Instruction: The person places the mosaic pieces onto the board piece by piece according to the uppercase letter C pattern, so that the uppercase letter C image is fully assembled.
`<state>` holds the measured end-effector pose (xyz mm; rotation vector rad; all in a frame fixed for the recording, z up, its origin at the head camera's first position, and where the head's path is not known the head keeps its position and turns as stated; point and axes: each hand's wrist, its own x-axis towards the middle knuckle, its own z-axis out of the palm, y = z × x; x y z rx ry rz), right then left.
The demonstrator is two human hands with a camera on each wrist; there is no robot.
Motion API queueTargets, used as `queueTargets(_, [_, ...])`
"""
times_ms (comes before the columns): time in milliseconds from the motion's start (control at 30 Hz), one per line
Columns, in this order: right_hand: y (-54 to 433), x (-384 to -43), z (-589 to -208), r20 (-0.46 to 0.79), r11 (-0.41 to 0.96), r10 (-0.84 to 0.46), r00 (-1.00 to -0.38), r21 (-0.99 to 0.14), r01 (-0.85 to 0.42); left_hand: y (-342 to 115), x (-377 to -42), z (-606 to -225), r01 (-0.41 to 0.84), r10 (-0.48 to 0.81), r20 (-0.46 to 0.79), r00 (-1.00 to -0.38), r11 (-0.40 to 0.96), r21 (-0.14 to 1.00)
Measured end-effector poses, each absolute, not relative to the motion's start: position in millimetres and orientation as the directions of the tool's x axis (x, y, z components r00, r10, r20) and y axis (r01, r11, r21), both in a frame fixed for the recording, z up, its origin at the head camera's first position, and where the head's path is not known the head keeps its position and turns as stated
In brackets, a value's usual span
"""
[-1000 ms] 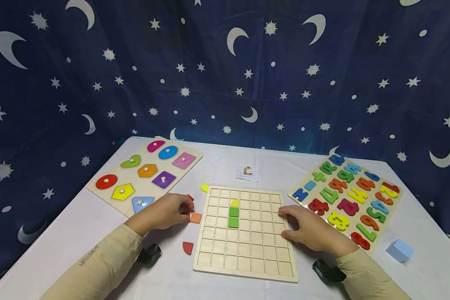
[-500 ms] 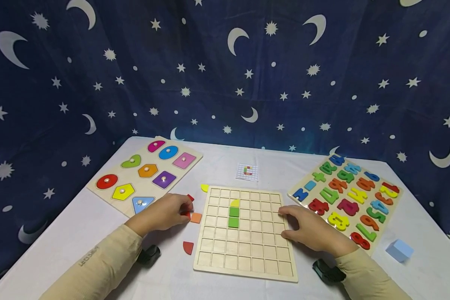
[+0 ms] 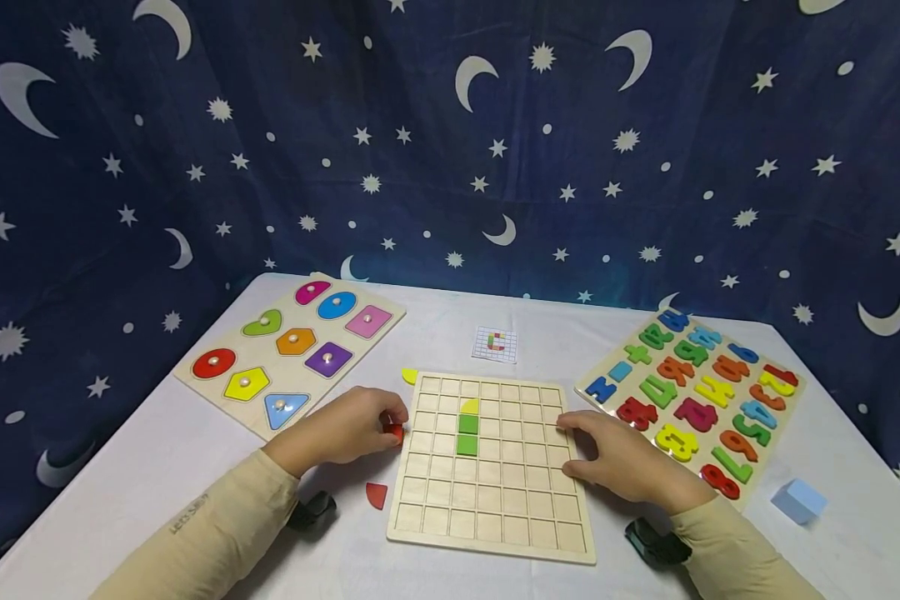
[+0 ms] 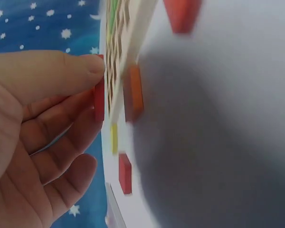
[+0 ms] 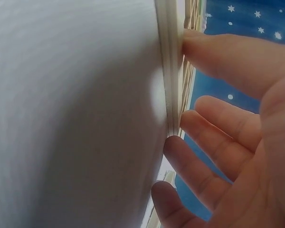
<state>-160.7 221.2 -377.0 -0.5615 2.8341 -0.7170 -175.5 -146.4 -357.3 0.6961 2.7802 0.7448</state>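
Our left hand [image 3: 348, 427] pinches a flat, smooth red tile [image 4: 99, 102] between thumb and fingers; the board [image 3: 502, 500] lies just right of those fingertips, making this hand nearer its green squares [image 3: 467, 423]; the tile looks level, but its long axis we cannot tell; an orange tile [image 4: 137, 90] lies below; our right hand [image 3: 622, 454] touches the board's right edge, fingers apart; the wood is pale, with shallow square cells.

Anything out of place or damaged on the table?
No damage or spill shows. The green squares and yellow piece sit neatly in the grid board; only the blue block looks stray, alone beside the number board.
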Motion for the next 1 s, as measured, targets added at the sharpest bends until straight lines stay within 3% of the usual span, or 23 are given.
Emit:
queueTargets(133, [220.9,-160.5,-376.4,-0.071,0.815,-0.395,-0.916,-0.488,-0.313,-136.9,-174.0,-358.6,0.489,0.571,-0.005,-0.821,0.708,0.509])
queueTargets(567, [222.3,-160.9,-377.2,-0.061,0.808,-0.406,-0.912,-0.489,-0.327,-95.1,-170.3,-361.6,0.577,0.667,0.012,-0.745,0.636,0.513])
queueTargets(1000, [221.6,-160.2,-376.2,-0.062,0.809,-0.404,-0.913,-0.49,-0.324,-78.8,-169.4,-364.4,0.602,0.701,-0.006,-0.713,0.617,0.507])
